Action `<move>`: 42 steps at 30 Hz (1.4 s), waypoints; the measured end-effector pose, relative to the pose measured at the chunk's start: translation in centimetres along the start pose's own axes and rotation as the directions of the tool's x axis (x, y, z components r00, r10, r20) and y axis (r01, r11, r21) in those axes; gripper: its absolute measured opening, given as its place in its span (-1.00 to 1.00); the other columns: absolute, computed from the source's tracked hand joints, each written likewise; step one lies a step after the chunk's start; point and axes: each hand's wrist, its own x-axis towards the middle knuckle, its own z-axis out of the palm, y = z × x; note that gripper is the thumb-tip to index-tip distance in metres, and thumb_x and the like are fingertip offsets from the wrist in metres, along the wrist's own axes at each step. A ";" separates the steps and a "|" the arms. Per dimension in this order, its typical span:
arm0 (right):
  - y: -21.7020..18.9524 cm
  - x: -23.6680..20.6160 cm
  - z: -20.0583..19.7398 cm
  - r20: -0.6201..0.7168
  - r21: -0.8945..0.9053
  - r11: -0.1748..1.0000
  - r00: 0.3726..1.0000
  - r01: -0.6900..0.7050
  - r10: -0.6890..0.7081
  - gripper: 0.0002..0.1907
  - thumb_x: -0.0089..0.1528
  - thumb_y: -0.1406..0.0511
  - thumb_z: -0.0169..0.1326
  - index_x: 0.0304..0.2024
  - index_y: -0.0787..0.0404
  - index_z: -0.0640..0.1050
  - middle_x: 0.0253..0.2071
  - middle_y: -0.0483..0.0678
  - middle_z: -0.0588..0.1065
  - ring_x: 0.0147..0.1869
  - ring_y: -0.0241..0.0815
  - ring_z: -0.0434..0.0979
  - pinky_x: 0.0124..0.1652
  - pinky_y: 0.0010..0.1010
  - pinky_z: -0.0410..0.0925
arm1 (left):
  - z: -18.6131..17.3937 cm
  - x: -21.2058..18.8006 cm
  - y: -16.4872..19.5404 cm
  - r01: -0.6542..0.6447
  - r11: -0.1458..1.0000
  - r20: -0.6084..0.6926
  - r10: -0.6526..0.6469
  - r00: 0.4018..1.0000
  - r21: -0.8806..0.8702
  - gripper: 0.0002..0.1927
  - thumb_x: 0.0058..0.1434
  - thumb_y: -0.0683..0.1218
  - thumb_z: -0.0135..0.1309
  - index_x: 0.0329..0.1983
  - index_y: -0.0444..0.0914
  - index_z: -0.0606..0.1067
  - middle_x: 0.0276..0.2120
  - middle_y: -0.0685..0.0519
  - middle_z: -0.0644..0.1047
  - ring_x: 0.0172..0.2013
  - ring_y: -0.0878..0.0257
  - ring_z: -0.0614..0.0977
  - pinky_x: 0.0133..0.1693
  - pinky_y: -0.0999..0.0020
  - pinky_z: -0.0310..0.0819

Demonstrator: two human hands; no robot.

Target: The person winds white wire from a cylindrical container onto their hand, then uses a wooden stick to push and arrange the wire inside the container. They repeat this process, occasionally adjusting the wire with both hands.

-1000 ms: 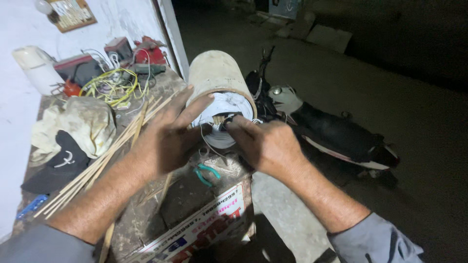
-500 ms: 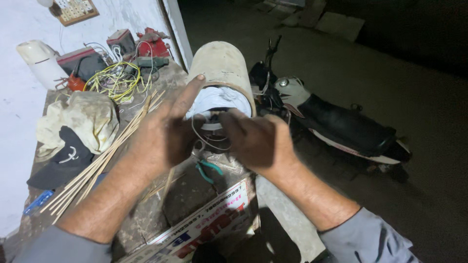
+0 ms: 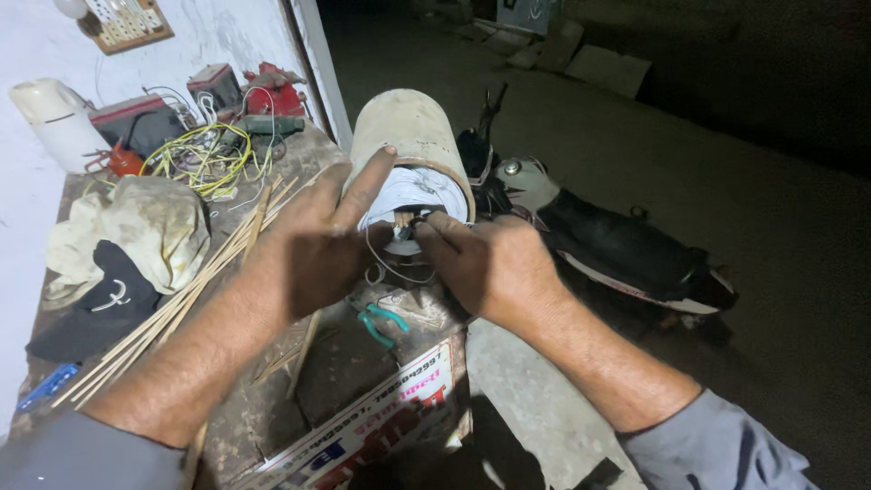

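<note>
Dim workshop, cluttered wooden worktop (image 3: pixel 82 195) against a white wall. At its right edge lies the beige cylindrical motor housing (image 3: pixel 404 132), open end toward the viewer. Left hand (image 3: pixel 313 245), forefinger now raised straighter than before, braces the rim. Right hand (image 3: pixel 485 263) pinches thin wire (image 3: pixel 386 263) at the opening; the windings are hidden. Dark floor right holds a black scooter (image 3: pixel 626 249).

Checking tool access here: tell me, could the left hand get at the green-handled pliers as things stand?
Probably yes. The green-handled pliers lie uncovered on the bench just below the left hand, with nothing between them, though that hand is now against the cylinder.
</note>
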 end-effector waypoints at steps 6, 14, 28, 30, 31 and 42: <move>0.5 0.9 1.3 0.001 -0.122 0.992 1.000 -0.010 0.011 -0.66 0.10 0.29 0.18 -0.06 0.18 0.62 -0.08 -0.06 0.63 -0.45 -0.12 0.61 -0.45 -0.25 0.44 | -0.4 2.7 1.3 -0.142 0.950 0.086 0.123 0.989 0.278 -0.71 0.19 -0.07 0.11 -0.04 -0.22 0.56 0.39 -0.32 0.16 0.17 -0.31 0.44 0.16 -0.09 0.39; 0.0 0.2 -0.7 -0.052 0.059 0.998 0.999 -0.013 0.016 -0.57 0.03 0.28 0.24 -0.03 0.18 0.62 -0.05 -0.02 0.63 -0.31 -0.01 0.65 -0.36 -0.22 0.46 | -0.3 0.8 0.4 -0.163 0.987 -0.104 0.162 0.981 0.002 -0.54 -0.11 -0.22 0.18 -0.06 -0.21 0.62 0.44 -0.26 0.16 0.28 -0.32 0.34 0.26 -0.04 0.29; 3.2 1.7 -3.2 0.027 0.428 0.765 0.853 -0.481 0.521 -0.54 0.13 0.30 0.38 0.05 0.27 0.57 -0.21 0.00 0.62 -0.20 -0.23 0.62 -0.20 -0.42 0.46 | 1.1 -0.4 -4.4 -0.125 0.767 -0.318 -0.108 0.942 -0.630 -0.49 0.31 0.03 0.08 0.28 -0.27 0.44 0.36 -0.25 0.40 0.40 -0.16 0.40 0.37 0.00 0.26; 2.9 1.8 -3.1 0.018 0.414 0.781 0.862 -0.468 0.506 -0.56 0.14 0.31 0.37 0.05 0.29 0.58 -0.18 0.01 0.62 -0.17 -0.24 0.62 -0.18 -0.41 0.46 | 1.9 0.6 -4.8 -0.118 0.742 -0.329 -0.144 0.933 -0.659 -0.48 0.33 0.13 0.04 0.23 -0.27 0.48 0.33 -0.26 0.43 0.38 -0.15 0.41 0.37 0.02 0.25; 2.6 1.8 -2.9 0.015 0.408 0.789 0.867 -0.460 0.498 -0.57 0.15 0.32 0.36 0.05 0.30 0.58 -0.17 0.01 0.62 -0.15 -0.25 0.62 -0.17 -0.41 0.46 | 2.2 1.0 -4.9 -0.113 0.730 -0.334 -0.164 0.928 -0.674 -0.47 0.34 0.17 0.02 0.20 -0.27 0.50 0.32 -0.27 0.44 0.37 -0.15 0.42 0.37 0.04 0.24; -0.7 3.3 -2.8 0.145 0.000 0.989 0.979 0.145 -0.143 -0.62 0.15 0.35 0.18 0.05 0.23 0.56 0.07 0.09 0.58 -0.12 0.10 0.63 -0.20 -0.17 0.48 | 3.7 6.7 -4.5 -0.198 0.624 -0.329 -0.101 0.939 -0.756 -0.40 0.37 0.32 -0.06 0.04 -0.26 0.59 -0.04 -0.10 0.65 0.03 0.03 0.67 0.07 0.20 0.50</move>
